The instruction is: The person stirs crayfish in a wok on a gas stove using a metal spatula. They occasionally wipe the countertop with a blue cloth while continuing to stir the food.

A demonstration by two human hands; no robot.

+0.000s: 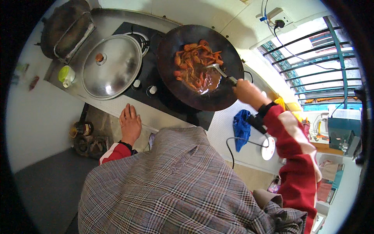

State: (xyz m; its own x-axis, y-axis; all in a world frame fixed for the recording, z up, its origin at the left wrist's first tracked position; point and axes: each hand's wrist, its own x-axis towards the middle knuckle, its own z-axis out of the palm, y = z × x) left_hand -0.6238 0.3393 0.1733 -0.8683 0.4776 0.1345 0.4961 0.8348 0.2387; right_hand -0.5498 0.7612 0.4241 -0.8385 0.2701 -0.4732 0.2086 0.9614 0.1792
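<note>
A large dark wok [181, 93] sits on the right side of a black gas hob [169, 108], with reddish meat pieces [191, 60] in brown sauce inside. My right hand [248, 92] grips the handle of a metal spatula [216, 67], whose head rests among the pieces at the sauce. My left hand [130, 121] holds nothing; it lies near the counter's front edge, below the hob knobs, fingers slightly apart. A domed metal lid [117, 67] with a brown knob covers part of the left burner [144, 39].
A blackened pan [64, 29] with a wire rack stands back left, near a green-and-white container [66, 75]. Right of the hob lie a blue cloth [242, 128], a cable and a white dish [268, 148]. A barred window [315, 64] and a wall socket [282, 20] are at upper right.
</note>
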